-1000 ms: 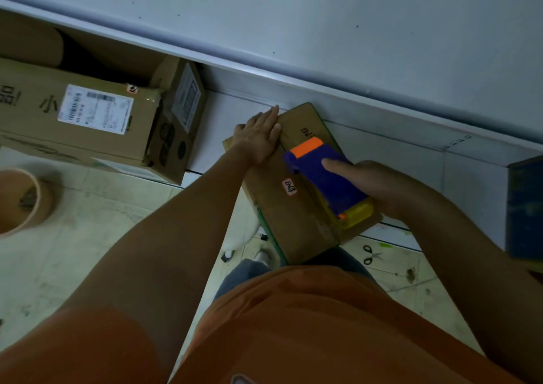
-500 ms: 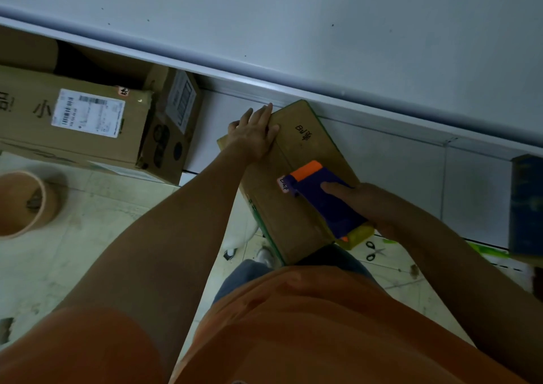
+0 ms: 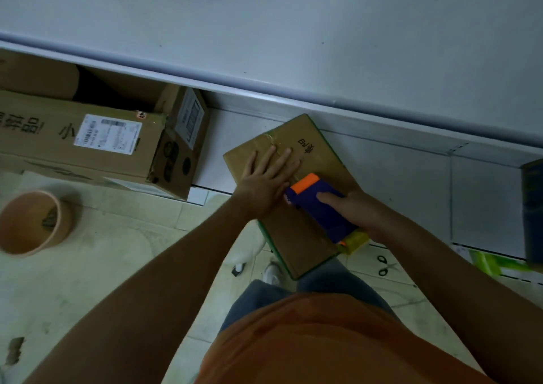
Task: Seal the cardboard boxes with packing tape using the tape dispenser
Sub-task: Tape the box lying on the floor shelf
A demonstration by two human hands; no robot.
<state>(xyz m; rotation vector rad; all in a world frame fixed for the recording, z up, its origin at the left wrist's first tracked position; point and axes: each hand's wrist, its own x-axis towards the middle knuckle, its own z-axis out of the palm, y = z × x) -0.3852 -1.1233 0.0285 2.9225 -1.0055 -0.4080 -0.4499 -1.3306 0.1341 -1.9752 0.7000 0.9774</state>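
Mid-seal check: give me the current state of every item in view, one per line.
small cardboard box: flaps closed, pressed flat
tape dispenser: resting on the box top, gripped
left hand: open, flat on the box
right hand: gripping the dispenser
large cardboard box: on its side, closed
scissors: lying on the floor

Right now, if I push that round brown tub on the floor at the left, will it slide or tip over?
The round tub stands upright on the tiled floor, wide for its height, so it would probably slide rather than tip. Its thin rim suggests it is light and could flex if squeezed. It might roll if knocked onto its side.
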